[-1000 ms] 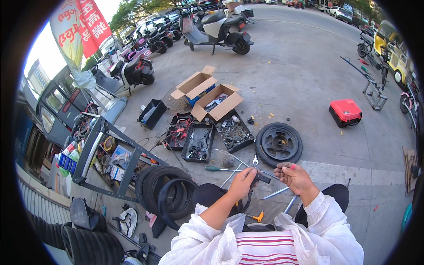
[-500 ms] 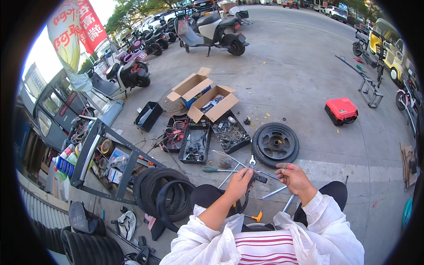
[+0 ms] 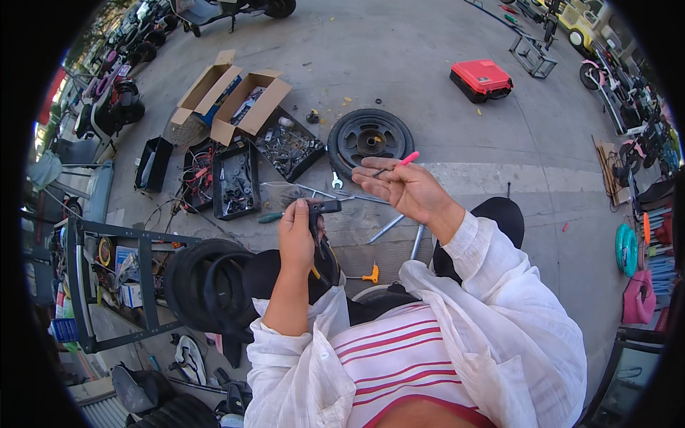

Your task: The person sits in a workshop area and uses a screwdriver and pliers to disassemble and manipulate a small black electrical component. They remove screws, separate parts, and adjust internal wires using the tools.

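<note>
My left hand [image 3: 296, 232] is closed round a black part with a bar-shaped end [image 3: 327, 207]; its exact kind is unclear. Something black and yellow [image 3: 321, 267] hangs just below that hand. To the right, my right hand [image 3: 410, 191] is turned palm up with its fingers extended. Across it lies a thin screwdriver-like tool with a pink handle [image 3: 409, 158], held near the thumb. Just beyond the hands is a black wheel with a tyre [image 3: 371, 143]. A metal wrench [image 3: 337, 181] lies on the ground between it and my left hand.
Black trays of small parts [image 3: 236, 182] and open cardboard boxes [image 3: 253, 103] stand at the far left. Loose tyres [image 3: 203, 278] and a dark metal frame [image 3: 146, 264] are at my left. An orange-handled tool [image 3: 371, 274] lies near my lap; a red case [image 3: 481, 80] sits far right.
My view has tipped down and swung right. My right hand has turned palm up with its fingers opened out, showing the pink-handled tool. The left hand still grips the black part.
</note>
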Demonstrator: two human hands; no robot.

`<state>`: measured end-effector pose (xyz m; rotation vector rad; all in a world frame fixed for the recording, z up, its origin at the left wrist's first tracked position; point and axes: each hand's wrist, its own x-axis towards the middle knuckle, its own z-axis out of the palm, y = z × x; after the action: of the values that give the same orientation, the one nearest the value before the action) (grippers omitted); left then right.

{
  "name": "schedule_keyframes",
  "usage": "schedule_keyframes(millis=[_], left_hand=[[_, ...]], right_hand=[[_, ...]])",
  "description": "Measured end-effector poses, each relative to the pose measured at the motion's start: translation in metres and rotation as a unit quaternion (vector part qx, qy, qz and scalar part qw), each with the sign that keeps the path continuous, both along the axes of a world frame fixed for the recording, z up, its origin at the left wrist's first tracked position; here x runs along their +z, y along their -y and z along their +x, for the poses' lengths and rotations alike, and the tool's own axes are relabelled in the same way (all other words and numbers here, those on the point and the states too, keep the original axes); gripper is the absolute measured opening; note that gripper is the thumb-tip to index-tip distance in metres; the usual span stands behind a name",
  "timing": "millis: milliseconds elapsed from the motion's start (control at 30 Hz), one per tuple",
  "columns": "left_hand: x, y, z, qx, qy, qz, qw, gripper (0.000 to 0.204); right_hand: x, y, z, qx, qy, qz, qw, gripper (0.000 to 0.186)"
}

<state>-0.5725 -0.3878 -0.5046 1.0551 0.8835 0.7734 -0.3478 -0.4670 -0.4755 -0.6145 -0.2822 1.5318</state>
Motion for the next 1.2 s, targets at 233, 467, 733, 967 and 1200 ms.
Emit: schedule_keyframes(millis=[233,467,733,967,1200], left_hand=[[0.003,-0.01,-0.01,0.048,0.029,-0.006,0.998,0.035],[0.017,-0.029,-0.03,0.183,0.103,-0.005,0.978,0.037],[0.026,-0.048,-0.064,0.29,0.16,-0.038,0.943,0.035],[0.023,-0.058,-0.076,0.31,0.197,-0.091,0.926,0.036],[0.026,-0.065,-0.094,0.332,0.231,-0.123,0.906,0.038]], right_hand=[[0.003,-0.009,-0.009,0.032,-0.002,0.008,0.999,0.041],[-0.015,-0.031,-0.016,0.073,0.01,-0.001,0.997,0.039],[-0.068,-0.076,-0.027,0.083,0.145,-0.163,0.972,0.033],[-0.133,-0.154,-0.056,0.119,0.201,-0.224,0.946,0.031],[-0.185,-0.258,-0.09,0.171,0.096,-0.199,0.96,0.039]])
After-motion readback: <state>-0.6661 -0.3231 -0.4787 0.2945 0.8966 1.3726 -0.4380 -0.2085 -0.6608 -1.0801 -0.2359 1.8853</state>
